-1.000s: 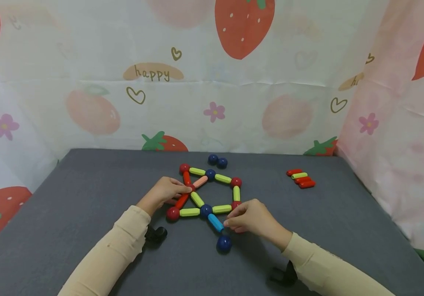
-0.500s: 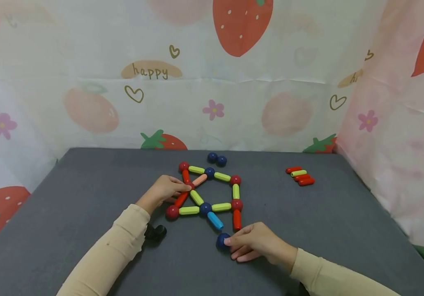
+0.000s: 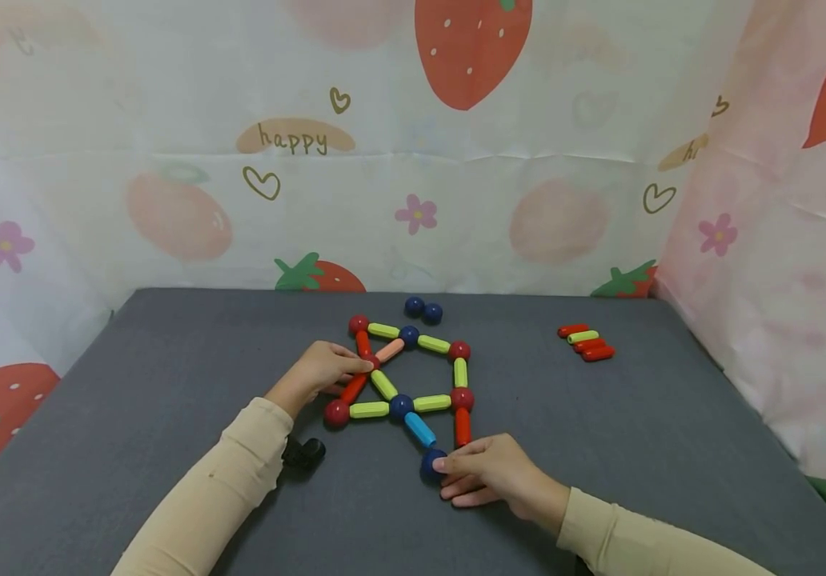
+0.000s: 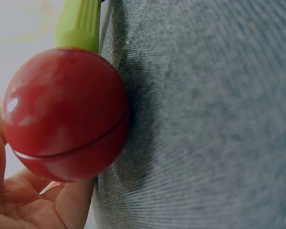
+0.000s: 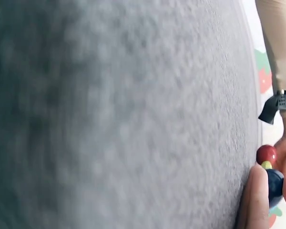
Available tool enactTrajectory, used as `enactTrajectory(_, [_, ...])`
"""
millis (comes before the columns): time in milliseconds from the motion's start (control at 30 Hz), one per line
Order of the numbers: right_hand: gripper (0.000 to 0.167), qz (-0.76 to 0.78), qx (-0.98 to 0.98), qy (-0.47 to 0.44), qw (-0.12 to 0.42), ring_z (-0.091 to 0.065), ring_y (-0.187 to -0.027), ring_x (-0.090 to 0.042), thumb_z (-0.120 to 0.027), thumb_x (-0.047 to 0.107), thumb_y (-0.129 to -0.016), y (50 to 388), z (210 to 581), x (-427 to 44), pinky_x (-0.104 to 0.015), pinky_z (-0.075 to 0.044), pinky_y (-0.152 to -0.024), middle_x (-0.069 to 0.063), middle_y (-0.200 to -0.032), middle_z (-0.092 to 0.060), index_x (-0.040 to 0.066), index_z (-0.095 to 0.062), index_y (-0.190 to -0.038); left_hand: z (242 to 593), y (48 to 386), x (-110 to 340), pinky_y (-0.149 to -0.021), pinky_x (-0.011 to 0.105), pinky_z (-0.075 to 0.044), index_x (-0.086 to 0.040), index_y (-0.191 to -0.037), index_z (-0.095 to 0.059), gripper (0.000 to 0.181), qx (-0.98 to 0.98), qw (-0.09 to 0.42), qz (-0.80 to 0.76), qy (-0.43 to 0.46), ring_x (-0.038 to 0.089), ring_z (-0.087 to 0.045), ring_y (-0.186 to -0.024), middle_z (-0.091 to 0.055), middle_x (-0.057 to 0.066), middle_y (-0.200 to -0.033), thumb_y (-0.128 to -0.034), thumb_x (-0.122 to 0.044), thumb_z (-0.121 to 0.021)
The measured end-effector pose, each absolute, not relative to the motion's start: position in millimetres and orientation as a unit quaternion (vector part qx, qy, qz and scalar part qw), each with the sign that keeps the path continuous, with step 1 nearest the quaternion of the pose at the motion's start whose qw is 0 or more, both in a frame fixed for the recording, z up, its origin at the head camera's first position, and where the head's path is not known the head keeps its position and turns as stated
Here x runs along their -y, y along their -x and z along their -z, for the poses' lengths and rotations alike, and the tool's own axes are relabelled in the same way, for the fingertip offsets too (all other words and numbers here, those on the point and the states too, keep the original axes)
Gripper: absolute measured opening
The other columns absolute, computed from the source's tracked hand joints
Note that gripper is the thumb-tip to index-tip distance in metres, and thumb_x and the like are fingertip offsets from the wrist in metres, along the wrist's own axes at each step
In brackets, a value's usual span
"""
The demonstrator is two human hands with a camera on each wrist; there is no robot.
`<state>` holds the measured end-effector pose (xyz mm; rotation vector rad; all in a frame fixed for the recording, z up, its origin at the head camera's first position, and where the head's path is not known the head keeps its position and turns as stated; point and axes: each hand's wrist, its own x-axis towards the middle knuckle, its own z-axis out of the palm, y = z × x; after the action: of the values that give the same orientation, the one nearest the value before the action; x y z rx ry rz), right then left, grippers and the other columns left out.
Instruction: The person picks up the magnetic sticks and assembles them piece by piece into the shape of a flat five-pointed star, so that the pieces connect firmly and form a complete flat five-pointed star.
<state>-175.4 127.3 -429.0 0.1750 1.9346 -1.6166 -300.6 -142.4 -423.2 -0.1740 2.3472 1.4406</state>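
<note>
A flat frame of magnetic rods and balls lies on the grey table. In the head view my left hand (image 3: 321,372) pinches the red ball (image 3: 373,362) on its left side, fingertips partly covering it. My right hand (image 3: 499,474) pinches a blue ball (image 3: 429,469) between thumb and fingers, at the near end of the blue rod (image 3: 421,430). Beside those fingers a red rod (image 3: 463,427) runs down from a red corner ball (image 3: 463,398). In the left wrist view a large red ball (image 4: 66,109) with a yellow-green rod (image 4: 78,24) hides part of the hand.
Two loose blue balls (image 3: 423,310) lie behind the frame. Several loose rods (image 3: 589,344), red and yellow-green, lie at the right. A patterned cloth (image 3: 413,160) hangs behind the table (image 3: 190,360). A black wrist device (image 3: 303,454) sits below the left wrist.
My right hand has moved from beside the red rod down to the blue ball and taken hold of it. The ball has shifted slightly toward the blue rod. My left hand stays put.
</note>
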Motion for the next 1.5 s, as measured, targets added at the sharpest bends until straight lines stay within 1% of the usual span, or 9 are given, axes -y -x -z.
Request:
enactTrajectory(167, [0.039,0.623,-0.721,-0.083,0.293,-0.074,-0.076,-0.012,-0.078,0.026,-0.087,173.1,430.1,-125.1,-0.031,-0.062,-0.072,-0.011,-0.092,-0.077,-0.002,-0.071,-0.114,422.8,300.4,142.0,-0.083,0.036,-0.061,0.001,-0.116,-0.068,0.039,-0.835,0.192,-0.512,0.066,0.025,-0.068,-0.102,-0.069,0.017,-0.116,-0.0914,-0.028,-0.073])
enactTrajectory(300, [0.042,0.631,-0.713,-0.096,0.290,-0.074,-0.078,-0.013,-0.077,0.025,-0.087,171.5,431.3,-124.8,-0.032,-0.062,-0.073,-0.010,-0.096,-0.077,-0.003,-0.069,-0.117,423.3,300.3,141.6,-0.082,0.037,-0.061,0.001,-0.116,-0.068,0.038,-0.836,0.188,-0.512,0.064,0.025,-0.069,-0.101,-0.070,0.017,-0.115,-0.0913,-0.028,-0.073])
enactTrajectory(533, [0.040,0.648,-0.696,-0.122,0.286,-0.074,-0.079,-0.013,-0.078,0.025,-0.086,171.4,433.0,-124.6,-0.033,-0.062,-0.076,-0.006,-0.094,-0.077,0.000,-0.070,-0.116,424.1,299.8,141.6,-0.082,0.037,-0.061,0.000,-0.115,-0.069,0.037,-0.837,0.186,-0.511,0.066,0.026,-0.068,-0.102,-0.070,0.017,-0.116,-0.0912,-0.028,-0.073])
enactTrajectory(733, [0.037,0.662,-0.680,-0.139,0.282,-0.074,-0.082,-0.015,-0.076,0.022,-0.088,170.9,433.8,-125.5,-0.035,-0.062,-0.079,-0.007,-0.092,-0.077,-0.001,-0.070,-0.117,423.8,299.9,141.8,-0.083,0.037,-0.061,0.000,-0.115,-0.069,0.037,-0.837,0.187,-0.510,0.067,0.026,-0.067,-0.104,-0.069,0.017,-0.117,-0.0911,-0.028,-0.073])
enactTrajectory(1033, [0.038,0.679,-0.660,-0.156,0.281,-0.075,-0.084,-0.016,-0.073,0.017,-0.091,170.1,434.1,-129.5,-0.036,-0.061,-0.081,-0.009,-0.095,-0.077,-0.005,-0.064,-0.120,423.9,299.9,142.2,-0.082,0.037,-0.061,0.000,-0.116,-0.070,0.037,-0.836,0.186,-0.512,0.065,0.026,-0.069,-0.103,-0.071,0.017,-0.116,-0.0909,-0.028,-0.073])
enactTrajectory(1133, [0.039,0.678,-0.662,-0.150,0.281,-0.075,-0.086,-0.017,-0.072,0.020,-0.092,169.9,434.0,-132.3,-0.037,-0.061,-0.081,-0.010,-0.097,-0.076,-0.004,-0.060,-0.121,424.3,299.8,142.4,-0.083,0.038,-0.061,0.000,-0.116,-0.069,0.038,-0.836,0.185,-0.512,0.062,0.027,-0.069,-0.105,-0.071,0.017,-0.116,-0.0911,-0.028,-0.073])
enactTrajectory(1300, [0.049,0.676,-0.669,-0.129,0.281,-0.075,-0.089,-0.018,-0.060,0.029,-0.100,171.1,434.5,-141.1,-0.039,-0.061,-0.083,-0.010,-0.099,-0.075,-0.007,-0.053,-0.132,424.4,299.5,142.3,-0.082,0.038,-0.061,0.000,-0.116,-0.069,0.038,-0.836,0.185,-0.513,0.059,0.027,-0.069,-0.105,-0.071,0.017,-0.116,-0.0913,-0.028,-0.073])
enactTrajectory(1367, [0.051,0.674,-0.671,-0.127,0.281,-0.075,-0.089,-0.019,-0.054,0.030,-0.103,172.2,434.8,-143.6,-0.040,-0.061,-0.084,-0.011,-0.100,-0.075,-0.007,-0.049,-0.137,424.4,299.5,142.3,-0.082,0.038,-0.061,0.000,-0.116,-0.069,0.038,-0.837,0.185,-0.512,0.059,0.027,-0.069,-0.104,-0.071,0.017,-0.115,-0.0914,-0.028,-0.073])
enactTrajectory(1500, [0.049,0.667,-0.679,-0.125,0.279,-0.074,-0.087,-0.018,-0.053,0.028,-0.103,174.3,435.3,-144.5,-0.041,-0.061,-0.082,-0.010,-0.098,-0.075,-0.007,-0.050,-0.137,424.4,299.6,141.8,-0.082,0.037,-0.061,0.000,-0.116,-0.070,0.038,-0.837,0.185,-0.511,0.061,0.026,-0.069,-0.103,-0.071,0.017,-0.115,-0.0912,-0.028,-0.073])
